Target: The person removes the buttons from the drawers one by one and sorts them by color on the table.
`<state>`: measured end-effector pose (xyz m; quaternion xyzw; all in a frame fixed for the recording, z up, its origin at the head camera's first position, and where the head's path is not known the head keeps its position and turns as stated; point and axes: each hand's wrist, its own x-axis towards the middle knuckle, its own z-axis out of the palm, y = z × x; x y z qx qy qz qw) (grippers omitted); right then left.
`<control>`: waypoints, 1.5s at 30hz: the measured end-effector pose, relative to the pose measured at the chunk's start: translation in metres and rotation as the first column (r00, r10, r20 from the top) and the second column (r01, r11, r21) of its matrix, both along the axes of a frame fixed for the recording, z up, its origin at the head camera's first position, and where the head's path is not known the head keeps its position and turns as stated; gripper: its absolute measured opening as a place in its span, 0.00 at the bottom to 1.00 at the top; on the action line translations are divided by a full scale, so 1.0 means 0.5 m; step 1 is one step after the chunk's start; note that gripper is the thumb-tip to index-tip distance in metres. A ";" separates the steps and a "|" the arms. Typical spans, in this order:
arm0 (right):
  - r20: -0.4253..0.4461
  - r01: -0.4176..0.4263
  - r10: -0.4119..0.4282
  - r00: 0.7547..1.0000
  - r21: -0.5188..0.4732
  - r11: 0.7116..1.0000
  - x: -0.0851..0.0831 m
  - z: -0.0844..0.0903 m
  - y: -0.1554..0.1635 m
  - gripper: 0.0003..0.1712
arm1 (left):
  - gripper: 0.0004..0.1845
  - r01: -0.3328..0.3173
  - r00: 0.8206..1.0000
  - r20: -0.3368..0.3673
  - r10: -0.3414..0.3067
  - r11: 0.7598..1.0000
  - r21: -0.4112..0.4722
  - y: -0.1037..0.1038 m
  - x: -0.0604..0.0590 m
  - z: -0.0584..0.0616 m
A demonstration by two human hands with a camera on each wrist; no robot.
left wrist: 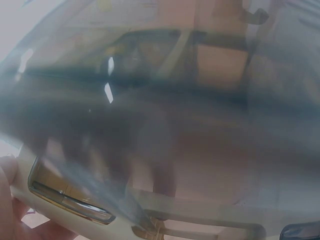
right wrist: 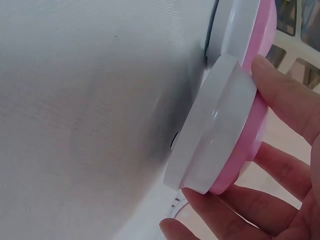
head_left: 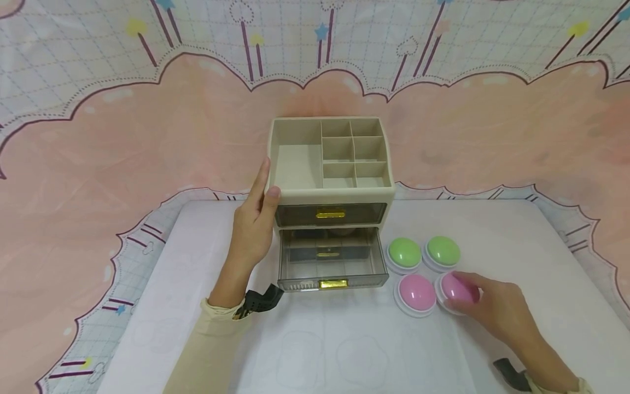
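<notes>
Your right hand (head_left: 497, 309) grips one pink dome (head_left: 455, 289); your left hand (head_left: 253, 230), fingers straight, steadies the organizer (head_left: 331, 189). Its lower drawer (head_left: 331, 268) stands open; no dome lies inside yet.

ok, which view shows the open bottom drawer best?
Head view: the clear smoky plastic bottom drawer is seen whole, pulled out, gold handle in front. The left wrist view gives only a blurred close-up of the organiser; the right wrist view shows none of it.

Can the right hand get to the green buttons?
Probably yes. The right hand grips a pink button, and the green buttons sit just beyond it on the table, with nothing between.
</notes>
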<state>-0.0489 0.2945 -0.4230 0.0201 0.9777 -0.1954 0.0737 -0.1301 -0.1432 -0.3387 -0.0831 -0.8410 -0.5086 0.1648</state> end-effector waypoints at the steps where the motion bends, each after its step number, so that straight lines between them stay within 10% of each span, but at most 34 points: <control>1: 0.003 0.002 -0.002 1.000 0.002 1.000 -0.002 -0.001 0.000 0.46 | 0.30 0.000 1.000 0.000 0.000 1.000 0.000 0.000 0.000 0.001; 45: -0.057 -0.032 0.031 0.998 -0.018 0.999 -0.013 0.003 -0.004 0.43 | 0.31 -0.011 1.000 -0.003 0.011 1.000 -0.008 0.001 -0.002 0.000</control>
